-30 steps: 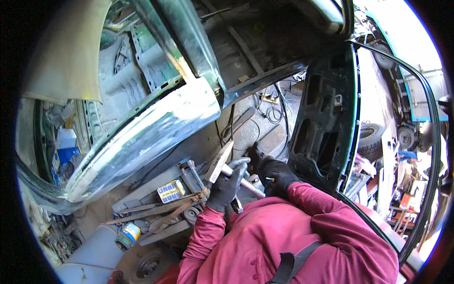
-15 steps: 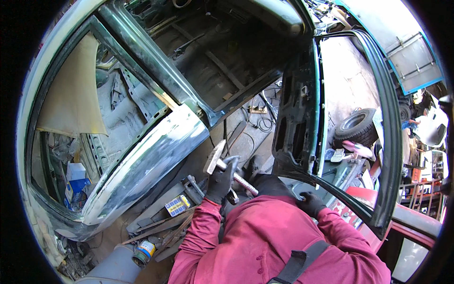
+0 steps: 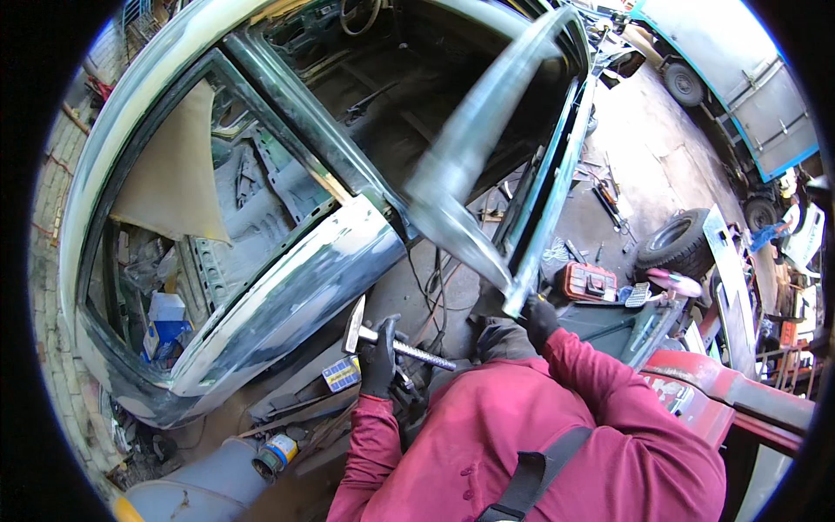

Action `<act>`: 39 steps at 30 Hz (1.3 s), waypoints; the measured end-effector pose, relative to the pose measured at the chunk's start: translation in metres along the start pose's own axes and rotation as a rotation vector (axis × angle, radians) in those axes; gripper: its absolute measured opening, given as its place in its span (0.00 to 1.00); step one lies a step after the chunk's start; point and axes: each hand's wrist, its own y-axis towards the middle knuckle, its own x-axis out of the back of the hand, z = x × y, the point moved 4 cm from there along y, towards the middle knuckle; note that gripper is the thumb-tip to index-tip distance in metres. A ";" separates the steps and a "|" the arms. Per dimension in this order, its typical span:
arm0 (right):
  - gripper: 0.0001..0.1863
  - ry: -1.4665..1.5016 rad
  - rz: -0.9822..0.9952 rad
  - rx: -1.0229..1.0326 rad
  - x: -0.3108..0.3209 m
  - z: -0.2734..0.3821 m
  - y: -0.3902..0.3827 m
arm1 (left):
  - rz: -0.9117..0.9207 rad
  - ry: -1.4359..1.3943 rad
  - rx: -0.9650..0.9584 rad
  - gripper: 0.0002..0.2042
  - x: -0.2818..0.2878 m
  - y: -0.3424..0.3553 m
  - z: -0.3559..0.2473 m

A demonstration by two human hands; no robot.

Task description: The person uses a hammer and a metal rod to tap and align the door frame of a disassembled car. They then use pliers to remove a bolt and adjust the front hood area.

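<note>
My gloved left hand (image 3: 379, 370) is closed round a hammer (image 3: 355, 326) with a ridged metal handle; another metal tool, too small to make out, shows beside it. My gloved right hand (image 3: 541, 322) grips the lower edge of an open car door (image 3: 457, 235), which is blurred by motion across the dark front doorway. The car's rear door (image 3: 287, 296), patched white and green, is on the left, with a pale panel (image 3: 174, 174) seen through its window opening.
On the right are a spare tyre (image 3: 674, 244), a red toolbox (image 3: 590, 281), a red vehicle panel (image 3: 683, 391) and a trailer (image 3: 731, 87). At lower left lie a blue-and-yellow box (image 3: 342, 374), a tin (image 3: 275, 454) and metal scraps. Cables run over the ground below the sill.
My right hand has taken hold of the door, which has swung leftward toward the doorway, revealing more ground and the red toolbox. The hammer stays in my left hand.
</note>
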 end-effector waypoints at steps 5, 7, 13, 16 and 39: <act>0.28 -0.034 0.126 -0.082 -0.136 0.033 0.022 | -0.136 -0.078 0.010 0.15 0.028 -0.038 0.016; 0.28 -0.029 0.394 -0.095 -0.184 0.052 0.013 | -0.181 -0.080 0.008 0.15 0.034 -0.050 0.020; 0.33 -0.650 0.845 0.083 -0.240 0.056 -0.025 | -0.230 -0.132 -0.014 0.16 0.042 -0.068 0.034; 0.30 -1.003 0.804 0.235 -0.212 0.043 -0.022 | -0.257 -0.127 -0.028 0.16 0.039 -0.072 0.035; 0.37 -0.659 0.990 0.203 -0.087 0.137 0.036 | 0.178 0.226 0.048 0.17 -0.204 0.072 -0.104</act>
